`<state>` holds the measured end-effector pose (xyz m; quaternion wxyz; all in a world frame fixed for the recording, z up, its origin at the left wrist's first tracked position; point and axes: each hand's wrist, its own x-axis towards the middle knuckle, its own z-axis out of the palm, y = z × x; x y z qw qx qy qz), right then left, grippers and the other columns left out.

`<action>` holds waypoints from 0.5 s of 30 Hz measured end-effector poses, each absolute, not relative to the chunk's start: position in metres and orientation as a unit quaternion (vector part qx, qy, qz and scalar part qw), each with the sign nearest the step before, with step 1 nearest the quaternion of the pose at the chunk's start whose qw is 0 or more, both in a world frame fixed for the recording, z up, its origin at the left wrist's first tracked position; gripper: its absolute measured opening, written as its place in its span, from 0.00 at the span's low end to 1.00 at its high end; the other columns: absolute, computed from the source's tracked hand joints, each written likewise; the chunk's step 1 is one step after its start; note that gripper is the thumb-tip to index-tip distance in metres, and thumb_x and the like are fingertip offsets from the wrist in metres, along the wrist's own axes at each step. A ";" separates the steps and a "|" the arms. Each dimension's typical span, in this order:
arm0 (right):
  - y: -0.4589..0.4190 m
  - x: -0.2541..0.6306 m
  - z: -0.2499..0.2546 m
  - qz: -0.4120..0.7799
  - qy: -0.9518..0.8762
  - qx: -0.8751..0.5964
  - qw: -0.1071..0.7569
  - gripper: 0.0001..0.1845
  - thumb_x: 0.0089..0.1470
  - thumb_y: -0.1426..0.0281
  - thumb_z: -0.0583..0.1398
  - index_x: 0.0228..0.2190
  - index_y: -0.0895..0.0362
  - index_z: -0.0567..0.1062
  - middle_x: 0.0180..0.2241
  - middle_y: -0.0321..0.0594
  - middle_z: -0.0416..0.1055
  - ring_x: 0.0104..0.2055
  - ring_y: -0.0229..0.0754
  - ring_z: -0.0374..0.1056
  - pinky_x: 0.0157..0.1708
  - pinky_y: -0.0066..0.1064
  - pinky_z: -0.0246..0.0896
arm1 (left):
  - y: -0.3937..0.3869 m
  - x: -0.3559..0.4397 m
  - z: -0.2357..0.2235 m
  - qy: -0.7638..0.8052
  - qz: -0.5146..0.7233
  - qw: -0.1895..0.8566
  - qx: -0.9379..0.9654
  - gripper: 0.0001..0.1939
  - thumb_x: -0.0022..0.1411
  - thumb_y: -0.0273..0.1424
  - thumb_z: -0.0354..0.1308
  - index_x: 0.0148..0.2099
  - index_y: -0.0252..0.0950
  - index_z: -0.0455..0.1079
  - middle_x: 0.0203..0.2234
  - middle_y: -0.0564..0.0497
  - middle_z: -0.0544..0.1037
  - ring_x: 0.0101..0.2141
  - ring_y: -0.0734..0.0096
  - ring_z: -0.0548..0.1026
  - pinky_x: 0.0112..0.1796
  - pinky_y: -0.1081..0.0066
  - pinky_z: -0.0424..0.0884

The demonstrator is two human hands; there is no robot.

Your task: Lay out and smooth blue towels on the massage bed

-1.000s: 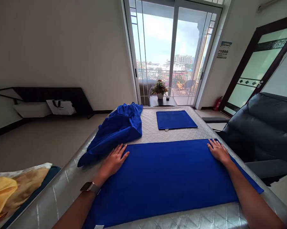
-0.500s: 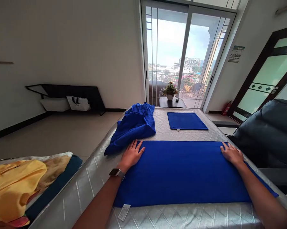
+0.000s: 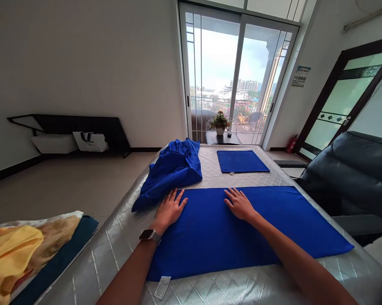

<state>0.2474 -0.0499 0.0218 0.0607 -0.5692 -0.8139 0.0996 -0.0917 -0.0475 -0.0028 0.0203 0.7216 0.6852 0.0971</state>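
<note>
A long blue microfibre towel [image 3: 242,231] lies flat across the near part of a quilted silver mattress [image 3: 114,258]. My left hand [image 3: 169,209] rests palm down on its far left corner, fingers spread, beside a crumpled blue towel [image 3: 168,176]. My right hand [image 3: 239,204] lies flat near the middle of the towel's far edge, holding nothing. A white care label [image 3: 162,287] sticks out from the towel's near edge. Farther up the mattress sits a smaller flat blue towel [image 3: 242,161].
A dark leather armchair [image 3: 352,178] stands close to the mattress's right side. Yellow-patterned bedding [image 3: 13,254] lies at the lower left. Beyond the mattress are a small table [image 3: 219,137] with a potted plant and a glass sliding door [image 3: 238,72].
My right hand has slid left from the towel's right end to near its middle. My left hand stays on the towel's left part, and the view has shifted slightly.
</note>
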 end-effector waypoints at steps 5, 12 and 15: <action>-0.047 0.274 0.017 0.109 -0.803 -0.583 0.050 0.37 0.70 0.47 0.39 0.72 0.48 0.50 0.75 0.36 0.41 0.76 0.47 0.34 0.72 0.46 0.29 | -0.045 -0.095 -0.007 0.688 0.101 0.014 0.719 0.36 0.73 0.53 0.38 0.75 0.43 0.52 0.73 0.42 0.54 0.71 0.49 0.53 0.67 0.47 0.52; -0.039 0.351 0.008 0.086 -0.763 -0.640 0.033 0.36 0.71 0.48 0.39 0.72 0.47 0.50 0.75 0.36 0.41 0.76 0.47 0.34 0.72 0.46 0.30 | -0.041 -0.099 -0.011 0.684 0.090 0.013 0.724 0.37 0.73 0.53 0.36 0.75 0.40 0.49 0.73 0.39 0.53 0.72 0.49 0.50 0.68 0.49 0.50; -0.037 0.374 0.004 0.071 -0.753 -0.654 0.035 0.35 0.71 0.49 0.40 0.72 0.47 0.51 0.74 0.37 0.42 0.76 0.47 0.36 0.72 0.46 0.32 | -0.039 -0.101 -0.013 0.675 0.093 0.003 0.732 0.37 0.73 0.52 0.36 0.75 0.39 0.50 0.73 0.39 0.54 0.72 0.49 0.50 0.68 0.48 0.51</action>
